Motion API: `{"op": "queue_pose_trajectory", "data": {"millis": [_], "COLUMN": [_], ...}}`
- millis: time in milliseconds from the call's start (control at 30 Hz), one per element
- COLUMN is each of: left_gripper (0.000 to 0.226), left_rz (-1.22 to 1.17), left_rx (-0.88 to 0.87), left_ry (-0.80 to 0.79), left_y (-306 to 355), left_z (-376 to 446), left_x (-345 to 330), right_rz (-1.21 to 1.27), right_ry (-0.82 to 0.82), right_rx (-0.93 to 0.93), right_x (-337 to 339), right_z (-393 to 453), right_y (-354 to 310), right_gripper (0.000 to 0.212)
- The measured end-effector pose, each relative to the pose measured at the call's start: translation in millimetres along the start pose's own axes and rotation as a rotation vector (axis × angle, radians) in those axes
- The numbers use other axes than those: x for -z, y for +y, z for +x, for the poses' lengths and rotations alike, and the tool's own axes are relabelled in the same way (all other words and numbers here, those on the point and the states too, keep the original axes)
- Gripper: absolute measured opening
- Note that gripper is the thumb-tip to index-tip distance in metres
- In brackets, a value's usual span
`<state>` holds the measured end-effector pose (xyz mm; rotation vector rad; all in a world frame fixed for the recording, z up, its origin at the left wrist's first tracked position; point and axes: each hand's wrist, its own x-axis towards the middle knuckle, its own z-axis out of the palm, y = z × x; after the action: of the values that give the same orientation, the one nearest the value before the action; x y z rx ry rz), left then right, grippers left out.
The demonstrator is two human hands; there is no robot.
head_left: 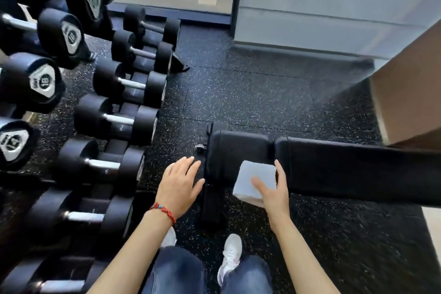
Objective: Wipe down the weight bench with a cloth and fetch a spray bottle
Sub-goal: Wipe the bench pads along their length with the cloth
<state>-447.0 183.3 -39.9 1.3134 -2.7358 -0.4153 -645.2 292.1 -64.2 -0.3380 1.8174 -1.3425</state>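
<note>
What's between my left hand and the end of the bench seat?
In the head view, only speckled floor shows between the left hand and the bench seat.

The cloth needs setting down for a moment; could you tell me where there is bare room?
The long back pad of the bench, right of the right hand holding the cloth, is bare. So is the floor between bench and wall. The dumbbell rack on the left is crowded.
</note>
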Motion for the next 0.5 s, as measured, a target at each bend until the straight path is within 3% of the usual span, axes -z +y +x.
{"op": "queue_pose_trajectory", "data": {"millis": [167,500], "left_gripper": [0.043,0.045], "left_rz": [-0.001,-0.01], "left_rx": [-0.026,-0.082], "left_ry": [-0.025,-0.122], "left_y": [8.0,-49.5], "left_z": [35.7,104.8], "left_x": [-40.7,-175.7], "right_rz": [-0.021,-0.051], "right_ry": [-0.019,0.089], "right_rx": [0.0,-0.031], "right_x": [14.4,-24.1], "right_z": [39.6,149.2], "right_y": [27.1,132.8], "right_gripper": [0.072,0.048]}}
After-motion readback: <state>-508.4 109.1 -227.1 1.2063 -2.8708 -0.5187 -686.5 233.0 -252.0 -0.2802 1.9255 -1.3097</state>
